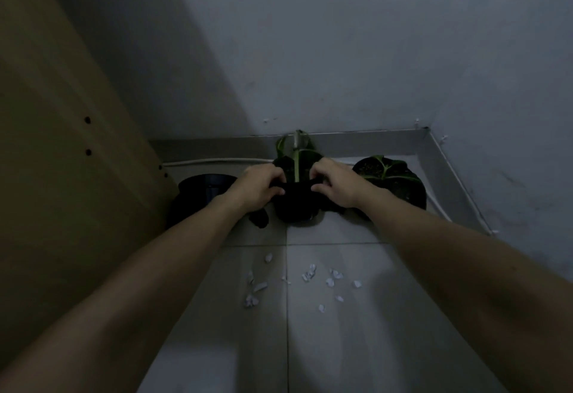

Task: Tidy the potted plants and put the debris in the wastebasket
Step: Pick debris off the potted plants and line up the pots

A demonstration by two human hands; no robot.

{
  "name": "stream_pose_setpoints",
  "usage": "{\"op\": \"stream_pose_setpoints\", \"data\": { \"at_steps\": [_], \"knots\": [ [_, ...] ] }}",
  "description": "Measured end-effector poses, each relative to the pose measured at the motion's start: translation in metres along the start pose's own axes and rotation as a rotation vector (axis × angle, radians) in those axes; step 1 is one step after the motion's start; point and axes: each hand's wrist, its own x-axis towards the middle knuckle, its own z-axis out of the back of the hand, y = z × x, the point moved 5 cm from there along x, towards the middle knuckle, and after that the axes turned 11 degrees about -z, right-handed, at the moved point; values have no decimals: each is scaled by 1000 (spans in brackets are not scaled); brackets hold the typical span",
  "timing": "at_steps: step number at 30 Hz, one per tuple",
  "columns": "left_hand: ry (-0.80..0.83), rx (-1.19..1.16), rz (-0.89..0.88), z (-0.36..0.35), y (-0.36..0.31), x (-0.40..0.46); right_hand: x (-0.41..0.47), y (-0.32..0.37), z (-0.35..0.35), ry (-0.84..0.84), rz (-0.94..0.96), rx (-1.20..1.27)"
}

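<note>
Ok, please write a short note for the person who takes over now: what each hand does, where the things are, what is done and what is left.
Left hand: fingers on the left rim of the middle pot.
Right hand: fingers on its right rim. Whether the pot is lifted, I cannot tell; the picture is dark.
Second pot: to the right, in the corner by the wall, untouched.
Wastebasket: dark, on the floor left of the hands, beside the cupboard.
White scraps: scattered on the floor tiles, in front of the pots.
Done: nothing visibly finished.
Left: collect the scraps, put them in the wastebasket, tidy both plants.
</note>
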Motion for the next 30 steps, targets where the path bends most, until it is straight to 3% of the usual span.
{"op": "stream_pose_setpoints", "data": {
  "at_steps": [8,13,19,24,30],
  "knots": [
    [64,353,-177,-22,-23,-19,-30,11,-27,-59,176,-164],
    [124,378,-198,-48,-32,-31,-35,-6,-53,4,132,-207],
    [139,290,-142,-49,-24,-33,-37,-16,-50,-93,76,-127],
    [-36,218,-29,-34,-12,-29,-19,-18,-34,-300,-71,44],
    [-192,174,125,-8,5,8,11,-35,-18,-303,-321,87]
  ]
}}
